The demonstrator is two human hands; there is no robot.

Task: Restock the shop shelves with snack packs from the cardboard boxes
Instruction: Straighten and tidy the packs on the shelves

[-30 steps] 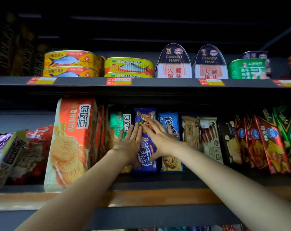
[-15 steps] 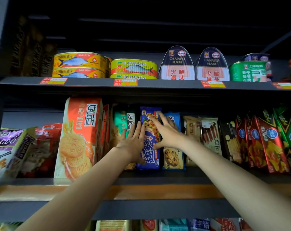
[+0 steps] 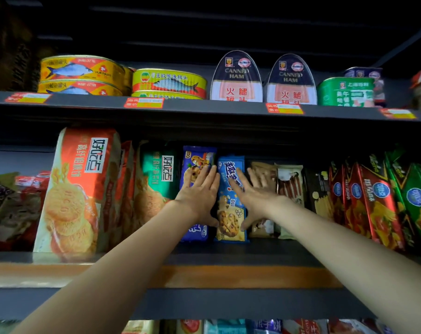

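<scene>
Right hand (image 3: 257, 198) has slid off the dark-blue cookie pack (image 3: 196, 165) onto the light-blue cookie pack (image 3: 231, 213); left hand (image 3: 199, 194) flat too, fingers straight, squaring the row.

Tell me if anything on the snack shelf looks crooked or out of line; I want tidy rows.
The big orange biscuit bag leans right instead of standing straight. The purple and red packs at far left slump at odd angles. The blue cookie packs between the left hand and right hand stand upright.
</scene>
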